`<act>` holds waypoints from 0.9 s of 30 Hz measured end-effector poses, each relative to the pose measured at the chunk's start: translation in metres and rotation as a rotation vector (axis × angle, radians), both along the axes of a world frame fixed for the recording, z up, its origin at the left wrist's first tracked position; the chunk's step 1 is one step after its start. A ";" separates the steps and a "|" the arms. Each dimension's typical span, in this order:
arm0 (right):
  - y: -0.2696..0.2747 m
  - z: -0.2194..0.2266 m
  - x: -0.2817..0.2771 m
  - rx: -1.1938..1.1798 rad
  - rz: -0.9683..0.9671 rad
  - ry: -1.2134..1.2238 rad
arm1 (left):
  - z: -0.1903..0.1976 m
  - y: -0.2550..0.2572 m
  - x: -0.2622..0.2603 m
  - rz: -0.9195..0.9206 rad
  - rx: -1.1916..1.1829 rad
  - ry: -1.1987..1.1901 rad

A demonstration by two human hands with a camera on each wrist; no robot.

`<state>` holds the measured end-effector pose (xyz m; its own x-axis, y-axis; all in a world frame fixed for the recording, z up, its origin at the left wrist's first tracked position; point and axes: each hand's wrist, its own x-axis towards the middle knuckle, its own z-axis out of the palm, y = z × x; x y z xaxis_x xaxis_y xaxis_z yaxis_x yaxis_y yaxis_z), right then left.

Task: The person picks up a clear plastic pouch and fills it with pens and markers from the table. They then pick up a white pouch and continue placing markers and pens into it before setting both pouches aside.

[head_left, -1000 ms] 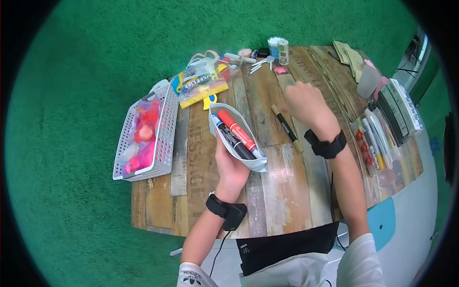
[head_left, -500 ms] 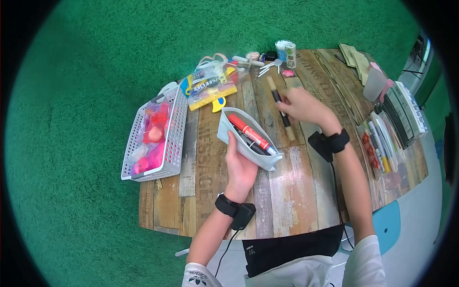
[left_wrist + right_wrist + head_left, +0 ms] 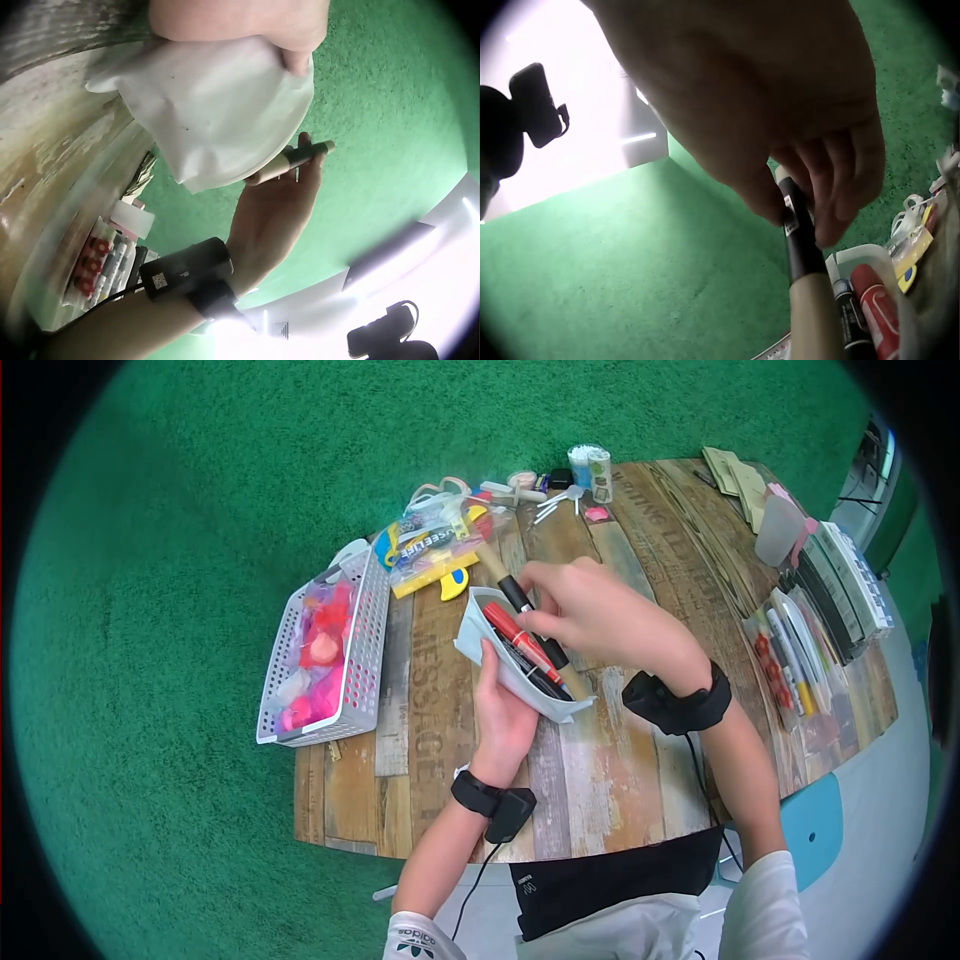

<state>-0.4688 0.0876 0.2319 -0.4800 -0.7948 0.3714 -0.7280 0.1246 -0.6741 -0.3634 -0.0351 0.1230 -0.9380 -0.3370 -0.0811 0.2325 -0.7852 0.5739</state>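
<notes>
My left hand [image 3: 508,725] holds a white pouch [image 3: 217,112] from below, its thumb along the near side. The pouch's mouth gapes upward, with a red marker [image 3: 879,311] and a black marker [image 3: 852,319] lying inside. Between thumb and fingers, my right hand [image 3: 610,610] pinches a double-ended marker [image 3: 804,247] with beige ends and a black middle. In the head view this marker slants across the open pouch, above the red one. One beige end points to the far left, the other overlaps the pouch's near right end.
A white basket [image 3: 368,650] of pink and red packets stands at the left. Behind the pouch lie a yellow-edged plastic bag [image 3: 435,555] and a yellow-and-blue piece [image 3: 454,584]. Cotton swabs [image 3: 582,458] stand at the back; pens [image 3: 785,660] in a clear sleeve lie right.
My right hand has picked the beige-and-black marker up off the table and brought it left, over the pouch. The left hand still holds the pouch, now slightly farther right in the head view.
</notes>
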 end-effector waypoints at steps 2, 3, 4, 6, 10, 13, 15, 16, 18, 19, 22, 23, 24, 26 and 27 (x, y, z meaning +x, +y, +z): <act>-0.003 -0.003 0.002 0.043 0.014 0.065 | 0.002 0.000 0.000 0.005 -0.049 -0.011; -0.003 -0.005 0.003 0.042 0.015 0.065 | 0.005 0.002 0.001 0.006 -0.049 -0.011; -0.003 -0.009 0.003 0.071 0.028 0.096 | 0.010 0.004 0.002 -0.006 -0.061 0.030; -0.003 -0.011 0.004 0.102 0.041 0.127 | 0.011 0.005 0.001 -0.020 -0.071 0.072; -0.005 -0.011 0.009 0.096 0.048 0.152 | 0.005 0.001 0.000 0.022 -0.042 -0.001; -0.005 -0.004 0.012 0.038 0.015 0.157 | 0.006 0.001 0.002 0.012 -0.047 -0.014; -0.007 -0.004 0.011 0.008 0.009 0.149 | 0.005 0.001 0.003 0.010 -0.051 -0.023; -0.007 -0.007 0.008 -0.033 0.009 0.148 | 0.002 -0.001 0.002 -0.010 -0.020 0.001; -0.007 -0.008 0.007 -0.067 0.003 0.145 | -0.001 0.001 0.002 -0.036 0.019 0.021; -0.008 -0.007 0.008 -0.043 -0.015 0.117 | -0.001 0.002 0.002 -0.050 0.029 0.001; -0.012 -0.012 0.005 -0.026 -0.050 0.084 | 0.004 0.009 0.002 -0.094 0.041 -0.004; -0.014 -0.016 0.004 -0.034 -0.061 0.081 | 0.002 0.008 0.002 -0.104 0.052 -0.018; -0.014 -0.017 0.003 -0.033 -0.062 0.078 | 0.001 0.008 0.003 -0.113 0.062 -0.032; -0.015 -0.019 0.003 0.007 -0.073 0.114 | 0.000 0.009 0.002 -0.106 0.059 -0.039; -0.015 -0.022 0.001 0.008 -0.074 0.111 | -0.001 0.009 0.002 -0.097 0.054 -0.043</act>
<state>-0.4679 0.0722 0.2102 -0.4934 -0.7622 0.4192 -0.7869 0.1857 -0.5885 -0.3618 -0.0263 0.1222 -0.9614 -0.2384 -0.1374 0.1298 -0.8331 0.5376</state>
